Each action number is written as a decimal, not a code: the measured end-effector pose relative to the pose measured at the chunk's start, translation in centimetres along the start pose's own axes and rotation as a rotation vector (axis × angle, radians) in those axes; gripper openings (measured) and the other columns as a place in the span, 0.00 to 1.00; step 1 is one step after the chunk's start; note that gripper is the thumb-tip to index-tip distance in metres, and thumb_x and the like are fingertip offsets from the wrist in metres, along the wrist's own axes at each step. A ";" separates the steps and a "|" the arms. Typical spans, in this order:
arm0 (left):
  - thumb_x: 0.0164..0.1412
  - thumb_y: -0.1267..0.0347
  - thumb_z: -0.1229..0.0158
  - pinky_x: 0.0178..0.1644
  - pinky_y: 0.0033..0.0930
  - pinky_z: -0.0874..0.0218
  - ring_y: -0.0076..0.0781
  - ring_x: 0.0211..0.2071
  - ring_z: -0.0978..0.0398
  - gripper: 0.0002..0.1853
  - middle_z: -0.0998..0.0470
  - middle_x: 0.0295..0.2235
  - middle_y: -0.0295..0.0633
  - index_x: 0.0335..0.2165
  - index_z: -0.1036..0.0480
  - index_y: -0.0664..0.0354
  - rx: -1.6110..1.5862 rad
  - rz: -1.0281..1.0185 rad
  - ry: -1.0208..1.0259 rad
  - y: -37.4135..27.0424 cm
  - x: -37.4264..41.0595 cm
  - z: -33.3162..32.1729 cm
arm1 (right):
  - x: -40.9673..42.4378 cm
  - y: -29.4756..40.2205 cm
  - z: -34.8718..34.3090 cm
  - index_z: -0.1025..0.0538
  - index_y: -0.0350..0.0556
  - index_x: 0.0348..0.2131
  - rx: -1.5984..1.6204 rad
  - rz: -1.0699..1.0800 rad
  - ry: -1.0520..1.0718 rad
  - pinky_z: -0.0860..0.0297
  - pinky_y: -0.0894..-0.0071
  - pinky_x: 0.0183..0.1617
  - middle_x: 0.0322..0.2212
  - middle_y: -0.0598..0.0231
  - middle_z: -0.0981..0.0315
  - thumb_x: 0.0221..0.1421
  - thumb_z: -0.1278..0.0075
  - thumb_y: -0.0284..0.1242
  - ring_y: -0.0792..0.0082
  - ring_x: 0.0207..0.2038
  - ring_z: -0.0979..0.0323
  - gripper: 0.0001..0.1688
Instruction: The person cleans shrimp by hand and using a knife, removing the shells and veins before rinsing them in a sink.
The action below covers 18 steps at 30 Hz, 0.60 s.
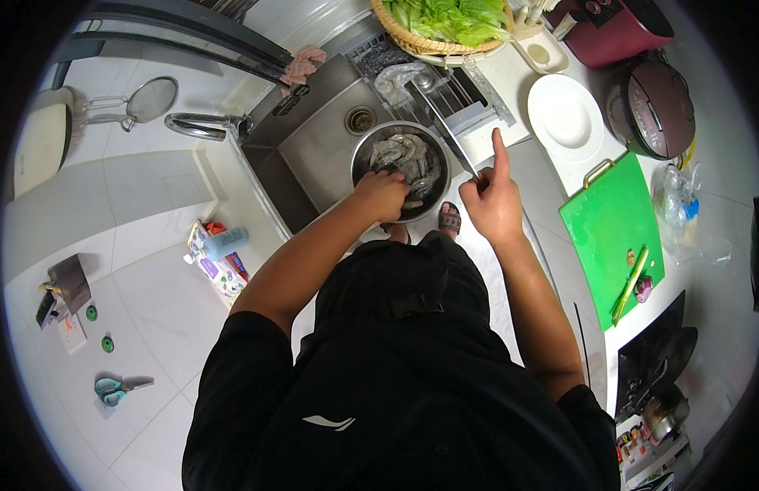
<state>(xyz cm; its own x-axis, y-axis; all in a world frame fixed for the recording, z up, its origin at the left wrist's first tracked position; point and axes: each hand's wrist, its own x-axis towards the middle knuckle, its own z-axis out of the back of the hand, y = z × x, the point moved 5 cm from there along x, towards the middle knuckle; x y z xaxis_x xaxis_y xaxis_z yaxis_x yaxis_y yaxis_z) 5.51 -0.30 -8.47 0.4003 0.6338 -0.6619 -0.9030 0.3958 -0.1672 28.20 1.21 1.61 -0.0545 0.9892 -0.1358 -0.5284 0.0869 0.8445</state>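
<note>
A round metal bowl point(436, 197) full of raw grey shrimp point(416, 161) is before me, at the near right part of the stainless-steel sink point(312, 150). My left hand point(382, 195) reaches over its near rim, fingertips down among the shrimp; whether they pinch one is hidden. Just right of the bowl, my right hand point(496, 199) grips a kitchen knife point(444, 132) by the handle, index finger stretched out. The blade slants away to the upper left, towards a clear plastic bag point(399, 83) on the rack.
On the right counter are a white plate point(565, 116) and a green cutting board point(619, 227) with scallion point(631, 285) and a shallot point(644, 288). A lettuce basket point(404, 38) stands at the back. The faucet point(198, 126) juts out on the left.
</note>
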 end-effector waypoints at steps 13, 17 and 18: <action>0.54 0.70 0.33 0.59 0.48 0.31 0.52 0.55 0.28 0.23 0.26 0.50 0.44 0.50 0.25 0.57 -0.283 0.272 -0.629 3.2 2.1 2.5 | 0.2 0.6 0.5 0.55 0.47 0.75 -0.008 -0.058 0.046 0.25 0.54 0.35 0.23 0.53 0.22 0.51 0.46 0.27 0.49 0.27 0.21 0.58; 0.52 0.68 0.31 0.58 0.49 0.31 0.53 0.54 0.26 0.24 0.25 0.50 0.45 0.49 0.25 0.59 -0.286 0.326 -0.456 3.7 3.3 0.9 | 0.1 0.7 0.3 0.56 0.47 0.75 -0.021 -0.056 0.061 0.25 0.54 0.35 0.23 0.53 0.22 0.51 0.46 0.27 0.49 0.27 0.21 0.58; 0.52 0.67 0.31 0.57 0.49 0.30 0.53 0.54 0.26 0.24 0.25 0.49 0.45 0.48 0.25 0.58 -0.303 0.325 -0.412 3.9 3.4 0.7 | 0.1 0.7 0.3 0.56 0.47 0.75 -0.019 -0.061 0.061 0.25 0.54 0.35 0.23 0.53 0.22 0.51 0.46 0.27 0.49 0.27 0.20 0.58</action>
<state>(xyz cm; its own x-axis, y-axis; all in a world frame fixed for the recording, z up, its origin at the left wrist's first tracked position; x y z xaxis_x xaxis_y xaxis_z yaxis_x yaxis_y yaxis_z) 3.42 3.85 -10.85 0.0692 0.9196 -0.3867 -0.9693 -0.0297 -0.2441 28.04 1.41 2.33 -0.0733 0.9731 -0.2182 -0.5480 0.1435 0.8241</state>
